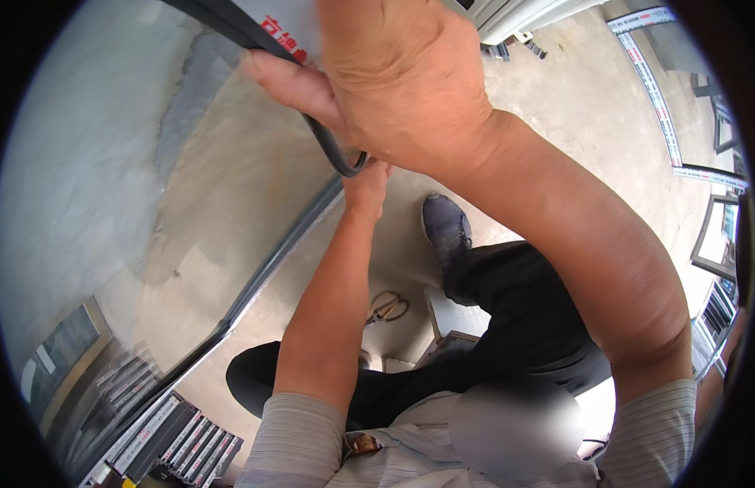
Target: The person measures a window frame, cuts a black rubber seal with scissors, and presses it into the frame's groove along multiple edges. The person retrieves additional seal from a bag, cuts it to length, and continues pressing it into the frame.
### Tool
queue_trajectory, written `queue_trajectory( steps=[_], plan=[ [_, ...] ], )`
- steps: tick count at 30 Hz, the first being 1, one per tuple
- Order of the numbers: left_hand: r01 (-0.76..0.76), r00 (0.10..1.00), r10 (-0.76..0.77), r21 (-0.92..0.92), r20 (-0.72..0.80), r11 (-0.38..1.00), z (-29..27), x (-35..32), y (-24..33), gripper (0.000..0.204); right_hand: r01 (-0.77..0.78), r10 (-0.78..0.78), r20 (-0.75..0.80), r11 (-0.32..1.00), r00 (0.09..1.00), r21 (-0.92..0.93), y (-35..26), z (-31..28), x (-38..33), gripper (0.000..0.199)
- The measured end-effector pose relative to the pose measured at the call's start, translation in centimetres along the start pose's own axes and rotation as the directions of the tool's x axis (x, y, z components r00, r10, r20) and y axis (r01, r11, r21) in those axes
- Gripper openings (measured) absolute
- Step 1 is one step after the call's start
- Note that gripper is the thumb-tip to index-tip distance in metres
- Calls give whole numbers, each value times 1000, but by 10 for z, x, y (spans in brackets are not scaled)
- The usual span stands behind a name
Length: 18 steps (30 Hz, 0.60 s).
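Note:
A large glass pane (76,179) with a dark-edged frame (272,259) stands to my left, and its edge runs from the middle down to the lower left. A black rubber strip (333,150) comes from the top, passes under my right thumb and bends into a loop. My right hand (402,77) is close to the camera, closed on this strip; its other fingers are out of sight. Farther away, my left hand (366,185) is closed at the frame edge beside the loop. What it grips is mostly hidden. Red print shows on a pale surface (276,20) by my right thumb.
Scissors (387,307) with looped handles lie on the floor between my legs, beside a pale block (451,313). Stacked frame profiles (194,443) lie at the lower left. Taped frames (654,89) are at the right. My shoe (445,224) rests ahead.

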<state>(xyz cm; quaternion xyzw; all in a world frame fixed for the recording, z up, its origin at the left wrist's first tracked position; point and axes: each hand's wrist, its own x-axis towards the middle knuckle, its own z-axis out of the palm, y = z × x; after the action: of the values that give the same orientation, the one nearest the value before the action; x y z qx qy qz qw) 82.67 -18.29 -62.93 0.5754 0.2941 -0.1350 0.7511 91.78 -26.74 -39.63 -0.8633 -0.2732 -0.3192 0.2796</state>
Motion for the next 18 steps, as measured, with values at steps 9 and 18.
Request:
queue_trajectory(
  steps=[9,18],
  plan=[
    [215,976,-209,-113,65,970,-14,22,-30,24,12,-12,-43,1000,999,4,2,8,-6,115],
    [209,966,-217,70,141,975,-27,33,-22,34,-66,67,61,998,996,-15,-7,-3,-2,117]
  ],
)
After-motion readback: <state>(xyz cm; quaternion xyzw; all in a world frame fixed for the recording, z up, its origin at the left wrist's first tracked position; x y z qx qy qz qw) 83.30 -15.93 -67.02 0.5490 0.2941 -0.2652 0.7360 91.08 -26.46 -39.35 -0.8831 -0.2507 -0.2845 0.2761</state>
